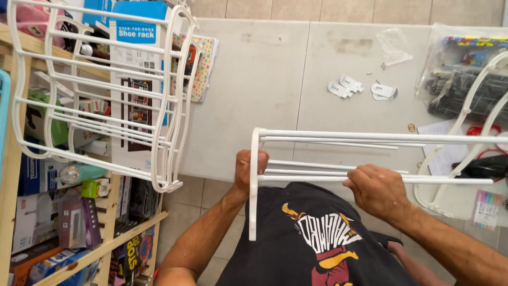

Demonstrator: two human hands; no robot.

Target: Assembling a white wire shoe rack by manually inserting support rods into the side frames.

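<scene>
The white rack frame (370, 159) lies across your lap and over the near edge of the grey table (254, 95), its long rods running out to the right past your hands. Your left hand (247, 172) is closed around the white side piece (254, 185) at the frame's left end, thumb side up, and that piece hangs down below your fist over the open floor. Your right hand (377, 189) is clenched on the lowest rod (450, 181), knuckles up, just in front of your dark shirt (312, 238). Between your hands the rods are bare. Beyond your right hand, small white brackets (345, 86) and a clear plastic bag (394, 46) lie on open tabletop, well apart from the frame. Past the rods' right ends stands a second curved side piece (450, 132) beside a packet of dark parts (465, 79). To the left of your left hand, an assembled white rack (100, 90) leans on wooden shelves (106, 233), with clear floor between it and your elbow.
</scene>
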